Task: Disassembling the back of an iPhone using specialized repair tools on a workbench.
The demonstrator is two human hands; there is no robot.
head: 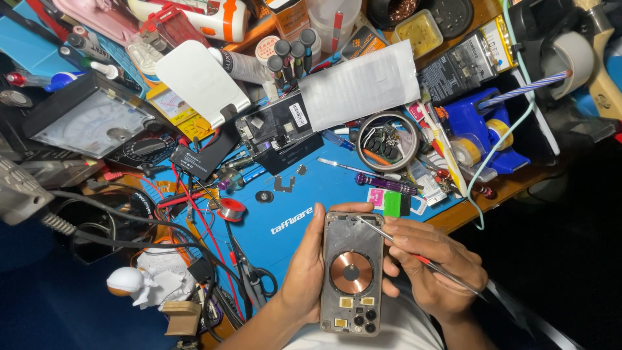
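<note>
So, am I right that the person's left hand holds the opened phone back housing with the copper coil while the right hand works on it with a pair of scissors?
Not quite: in the head view the right hand holds thin metal tweezers, not scissors. The left hand does hold the opened phone back housing with the copper coil.

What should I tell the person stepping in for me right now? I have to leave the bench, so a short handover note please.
Left hand: grips the phone back housing by its left edge, inner side up, over the lap at the bench edge.
Right hand: holds thin tweezers, tips on the housing's upper right corner.
Housing: copper coil in place at its centre, camera holes at the near end.
Blue mat: small loose parts and a purple screwdriver lie on it.
Done: housing is off the phone. Left: work at the top corner is under way.
</note>
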